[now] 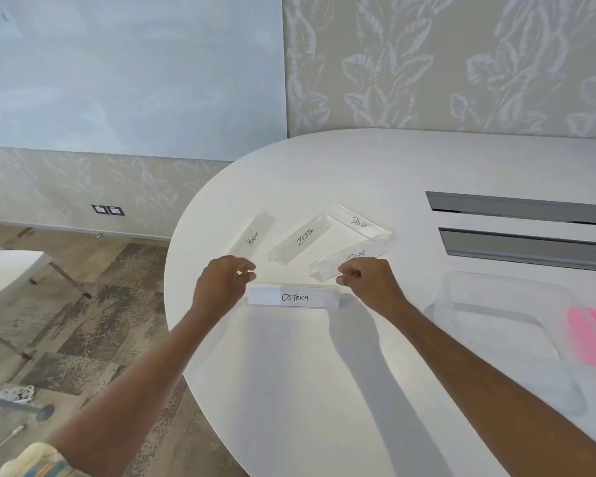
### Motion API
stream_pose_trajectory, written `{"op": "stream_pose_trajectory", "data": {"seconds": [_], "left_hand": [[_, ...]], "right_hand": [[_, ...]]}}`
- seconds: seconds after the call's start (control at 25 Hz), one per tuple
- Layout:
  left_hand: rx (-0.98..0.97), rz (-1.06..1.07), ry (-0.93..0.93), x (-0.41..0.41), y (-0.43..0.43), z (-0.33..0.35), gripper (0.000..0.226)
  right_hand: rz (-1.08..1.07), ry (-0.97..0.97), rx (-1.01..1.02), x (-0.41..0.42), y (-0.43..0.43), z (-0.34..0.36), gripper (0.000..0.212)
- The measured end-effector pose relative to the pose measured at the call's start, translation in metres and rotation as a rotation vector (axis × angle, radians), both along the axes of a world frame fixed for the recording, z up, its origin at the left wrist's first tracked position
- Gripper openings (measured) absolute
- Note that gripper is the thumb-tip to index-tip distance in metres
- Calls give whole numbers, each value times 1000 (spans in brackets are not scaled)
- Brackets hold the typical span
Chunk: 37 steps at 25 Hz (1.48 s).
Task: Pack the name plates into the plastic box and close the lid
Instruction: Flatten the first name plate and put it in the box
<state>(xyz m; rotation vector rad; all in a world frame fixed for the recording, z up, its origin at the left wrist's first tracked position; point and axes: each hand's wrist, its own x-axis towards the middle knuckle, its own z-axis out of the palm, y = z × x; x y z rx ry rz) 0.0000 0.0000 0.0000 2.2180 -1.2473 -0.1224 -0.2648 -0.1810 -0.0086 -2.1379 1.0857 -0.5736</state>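
Both grips hover at the OSTRICH plate [294, 297].
Left grip [226, 282] and right grip [367, 278] curl narrow at its ends on the worktop [324, 373]; contact unclear. Box [510, 339] sits right.

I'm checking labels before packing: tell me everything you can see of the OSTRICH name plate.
The OSTRICH name plate is a long, low white strip with OSTRICH handwritten in black capitals on the face toward the camera. It stands on its long edge on the white table, square to the camera. Its top looks layered; the material is hard to tell. The left hand and right hand, fingers curled, are at its two upper ends; whether they touch it cannot be told.
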Motion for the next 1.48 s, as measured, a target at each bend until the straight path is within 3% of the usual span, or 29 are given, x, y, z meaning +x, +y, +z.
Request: {"op": "stream_pose_trajectory", "data": {"seconds": [0.2, 0.36, 0.6, 0.96, 1.48], "left_hand": [[101, -11, 70, 4, 10, -4, 27], [121, -14, 117, 6, 10, -10, 32], [48, -28, 124, 11, 8, -19, 24], [-42, 1, 304, 10, 4, -12, 18], [-152, -124, 405, -42, -36, 46, 14]], "right_hand": [[59, 91, 34, 7, 8, -7, 29], [78, 135, -6, 12, 13, -14, 24], [23, 124, -10, 14, 14, -19, 19], [-39, 110, 18, 10, 18, -16, 21], [-125, 43, -130, -68, -6, 48, 20]]}}
